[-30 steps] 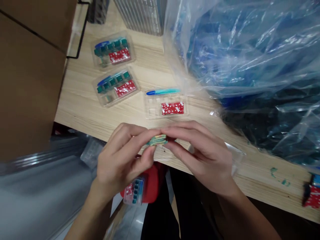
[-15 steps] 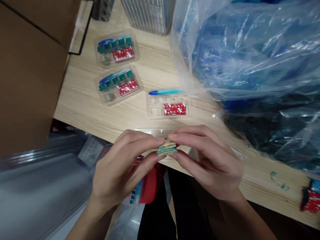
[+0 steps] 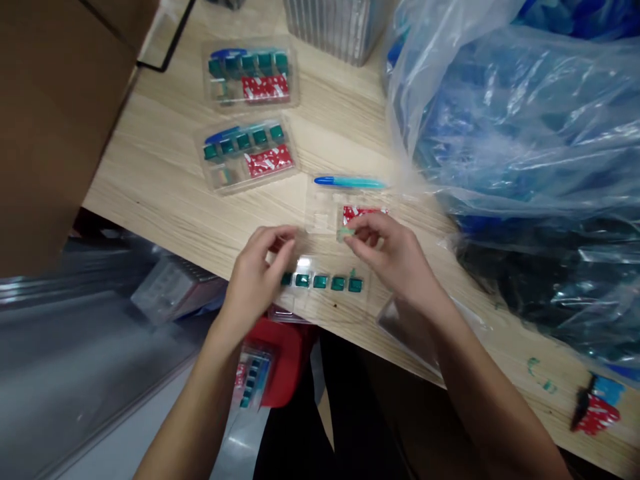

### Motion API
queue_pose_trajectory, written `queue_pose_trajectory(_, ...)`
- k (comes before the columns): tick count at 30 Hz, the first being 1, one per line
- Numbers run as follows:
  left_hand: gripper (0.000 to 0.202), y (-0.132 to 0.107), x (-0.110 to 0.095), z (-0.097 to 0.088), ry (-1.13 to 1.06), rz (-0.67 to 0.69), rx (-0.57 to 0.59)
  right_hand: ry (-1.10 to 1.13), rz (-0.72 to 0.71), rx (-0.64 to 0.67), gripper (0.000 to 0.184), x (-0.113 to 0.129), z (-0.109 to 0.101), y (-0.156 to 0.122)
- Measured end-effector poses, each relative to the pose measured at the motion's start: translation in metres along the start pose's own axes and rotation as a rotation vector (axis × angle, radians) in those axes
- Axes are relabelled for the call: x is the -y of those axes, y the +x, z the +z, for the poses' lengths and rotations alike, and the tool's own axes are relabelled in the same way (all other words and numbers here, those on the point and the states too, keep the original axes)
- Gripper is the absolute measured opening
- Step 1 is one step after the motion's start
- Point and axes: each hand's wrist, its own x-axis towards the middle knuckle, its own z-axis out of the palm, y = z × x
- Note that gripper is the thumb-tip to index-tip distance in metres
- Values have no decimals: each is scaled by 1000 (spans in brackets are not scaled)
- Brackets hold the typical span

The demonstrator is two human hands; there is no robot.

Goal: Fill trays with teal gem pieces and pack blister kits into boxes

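Observation:
My right hand (image 3: pixel 390 250) pinches a small pale green piece (image 3: pixel 345 232) between thumb and fingertips. It is over the near edge of a clear plastic tray (image 3: pixel 320 221), which has a blue pen (image 3: pixel 350 182) along its back and a red packet with white marks (image 3: pixel 353 212). My left hand (image 3: pixel 260 270) is left of this tray, its fingers curled toward the thumb; blur hides what they hold, if anything. Below and between the hands lies another clear tray (image 3: pixel 360 307) with a row of dark green cubes (image 3: pixel 320 282), partly covered by my left hand.
Two filled clear trays (image 3: pixel 250 103) (image 3: pixel 247 183) lie at the back left. A stack of clear trays (image 3: pixel 330 30) stands behind. A large plastic bag of blue items (image 3: pixel 500 113) fills the right. A cardboard box (image 3: pixel 65 133) is at left, a red stool (image 3: pixel 283 373) below the table edge.
My hands, which were together around a small layered stack of green and yellow pieces, have moved apart. The right hand went forward to the tray with the pen. The row of green cubes has come into view.

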Motion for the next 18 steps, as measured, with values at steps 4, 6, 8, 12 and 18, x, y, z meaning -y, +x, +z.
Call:
queue_pose_trajectory(4,17,20,21,11,-67,-52,-37,-123,46,107,8,2,20,36)
queue_pose_trajectory(6,16,25,23,17,-78,-52,-14,-265,38,132,7,8,27,44)
queue_pose_trajectory(8,16,26,23,21,-71,-49,-5,-443,20,148,8,14,32,47)
queue_pose_trajectory(12,19,24,20,26,-27,-11,-35,-669,-29,174,16,21,35,48)
queue_pose_trajectory(18,17,28,12,31,159,42,-23,-749,-61,194,22,22,33,48)
